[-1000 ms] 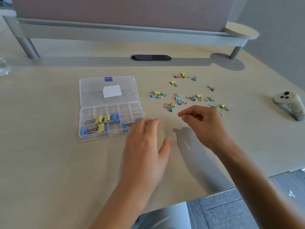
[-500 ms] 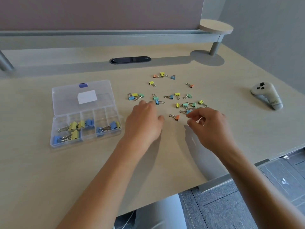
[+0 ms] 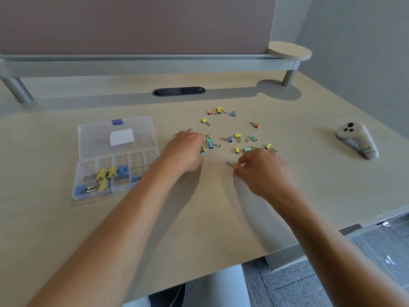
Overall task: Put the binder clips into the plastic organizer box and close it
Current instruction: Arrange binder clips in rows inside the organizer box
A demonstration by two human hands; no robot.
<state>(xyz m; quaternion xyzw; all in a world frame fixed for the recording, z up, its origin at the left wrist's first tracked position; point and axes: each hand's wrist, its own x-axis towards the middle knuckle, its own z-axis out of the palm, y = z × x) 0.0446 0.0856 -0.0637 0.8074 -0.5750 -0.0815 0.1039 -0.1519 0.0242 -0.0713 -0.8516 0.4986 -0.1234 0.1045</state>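
Note:
The clear plastic organizer box (image 3: 137,159) lies open at the left, its lid (image 3: 117,135) folded flat behind it. Larger yellow and blue binder clips (image 3: 103,176) fill its front compartments. Several small coloured binder clips (image 3: 238,137) are scattered on the desk to the right of the box. My left hand (image 3: 186,151) is curled over the left edge of that scatter, with a small yellow and blue clip (image 3: 202,150) tucked against its thumb. My right hand (image 3: 263,171) pinches a small orange clip (image 3: 235,165) that rests on the desk.
A white controller (image 3: 356,138) lies at the far right of the desk. A dark cable slot (image 3: 179,91) sits at the back centre, under a raised shelf on grey legs (image 3: 288,77). The desk's front edge runs diagonally at the lower right.
My left hand moved from beside the box to the left clips and closed over them. My right hand dropped onto the orange clip and pinched it. The view shifted right.

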